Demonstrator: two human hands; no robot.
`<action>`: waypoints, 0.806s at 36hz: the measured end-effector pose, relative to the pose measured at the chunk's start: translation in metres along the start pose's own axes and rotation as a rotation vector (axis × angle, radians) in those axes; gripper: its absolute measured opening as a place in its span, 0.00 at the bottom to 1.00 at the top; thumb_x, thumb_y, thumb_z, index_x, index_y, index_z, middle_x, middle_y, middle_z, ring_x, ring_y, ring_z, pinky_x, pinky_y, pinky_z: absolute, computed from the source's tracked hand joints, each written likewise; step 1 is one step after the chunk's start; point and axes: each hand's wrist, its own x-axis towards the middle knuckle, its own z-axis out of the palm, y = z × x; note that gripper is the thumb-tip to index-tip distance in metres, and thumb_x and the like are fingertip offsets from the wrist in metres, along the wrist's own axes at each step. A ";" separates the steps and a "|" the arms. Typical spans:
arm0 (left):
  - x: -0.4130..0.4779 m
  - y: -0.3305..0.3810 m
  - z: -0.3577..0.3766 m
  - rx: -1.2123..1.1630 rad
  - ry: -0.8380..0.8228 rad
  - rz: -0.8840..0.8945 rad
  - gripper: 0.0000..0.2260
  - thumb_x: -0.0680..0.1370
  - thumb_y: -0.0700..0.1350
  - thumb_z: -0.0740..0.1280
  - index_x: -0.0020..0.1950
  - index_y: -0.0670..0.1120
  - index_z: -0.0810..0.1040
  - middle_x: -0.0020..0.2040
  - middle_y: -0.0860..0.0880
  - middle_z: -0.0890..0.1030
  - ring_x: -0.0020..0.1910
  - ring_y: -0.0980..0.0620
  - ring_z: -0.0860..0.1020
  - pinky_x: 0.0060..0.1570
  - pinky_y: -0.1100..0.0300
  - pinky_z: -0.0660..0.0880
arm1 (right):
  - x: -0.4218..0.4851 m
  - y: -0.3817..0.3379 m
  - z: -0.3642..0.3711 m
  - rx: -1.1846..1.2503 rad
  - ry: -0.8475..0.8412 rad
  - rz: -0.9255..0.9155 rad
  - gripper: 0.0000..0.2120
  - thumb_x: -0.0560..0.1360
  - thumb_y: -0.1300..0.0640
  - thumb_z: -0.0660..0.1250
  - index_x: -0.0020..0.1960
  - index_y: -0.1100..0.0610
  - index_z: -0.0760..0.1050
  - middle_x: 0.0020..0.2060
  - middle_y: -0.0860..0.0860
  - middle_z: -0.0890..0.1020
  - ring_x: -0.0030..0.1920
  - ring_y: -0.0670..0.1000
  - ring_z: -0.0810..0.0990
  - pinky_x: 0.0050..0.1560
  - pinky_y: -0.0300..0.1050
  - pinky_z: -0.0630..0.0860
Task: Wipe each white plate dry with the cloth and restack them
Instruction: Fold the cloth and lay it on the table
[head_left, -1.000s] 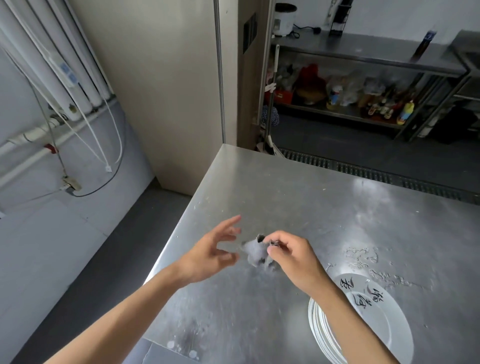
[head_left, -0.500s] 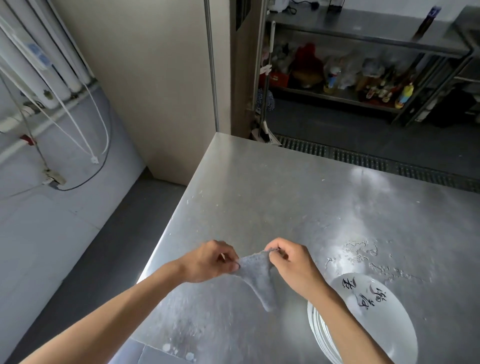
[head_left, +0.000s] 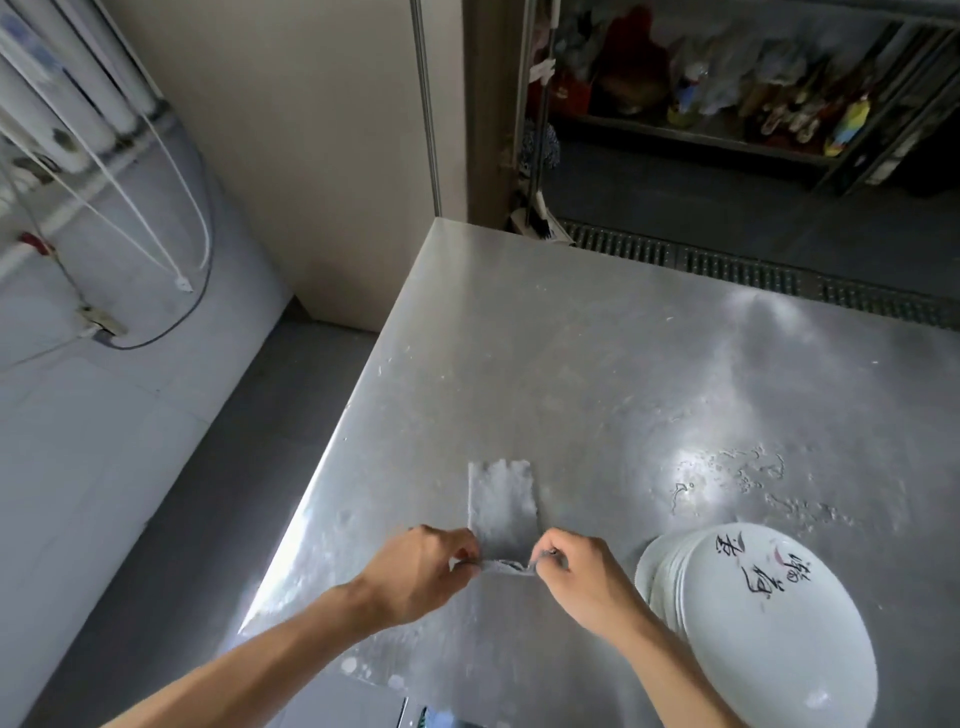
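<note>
The cloth (head_left: 502, 503) is held over the table (head_left: 571, 364), its near edge pinched at one corner by the left hand (head_left: 420, 570) and at the other by the right hand (head_left: 584, 582), both with fingers curled; the rest appears spread flat, away from the person. It is judged light, limp and absorbent, best bunched in one palm. The plates (head_left: 769, 629) are stacked on the table just right of the right hand. They are judged stiff, breakable and, if wet, slippery; the top one is best taken by its rim.
</note>
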 end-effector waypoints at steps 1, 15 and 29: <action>-0.003 -0.001 0.006 -0.023 -0.022 -0.015 0.09 0.83 0.55 0.66 0.57 0.53 0.82 0.50 0.54 0.87 0.43 0.50 0.84 0.44 0.57 0.78 | -0.001 0.005 0.005 -0.022 -0.025 0.012 0.08 0.74 0.59 0.63 0.40 0.50 0.78 0.33 0.46 0.81 0.31 0.43 0.74 0.39 0.45 0.74; 0.063 -0.033 0.006 -0.453 0.199 -0.302 0.18 0.83 0.45 0.70 0.72 0.45 0.75 0.63 0.50 0.82 0.48 0.52 0.84 0.49 0.70 0.79 | 0.088 0.007 0.019 0.005 0.300 0.182 0.26 0.79 0.53 0.69 0.75 0.56 0.68 0.66 0.55 0.77 0.66 0.56 0.76 0.66 0.48 0.72; 0.085 -0.028 0.041 -0.672 -0.016 -0.569 0.12 0.78 0.38 0.71 0.35 0.45 0.75 0.34 0.51 0.73 0.35 0.53 0.68 0.35 0.62 0.66 | 0.104 0.014 0.049 0.083 0.081 0.412 0.11 0.68 0.50 0.74 0.43 0.54 0.76 0.41 0.49 0.83 0.45 0.54 0.82 0.46 0.47 0.77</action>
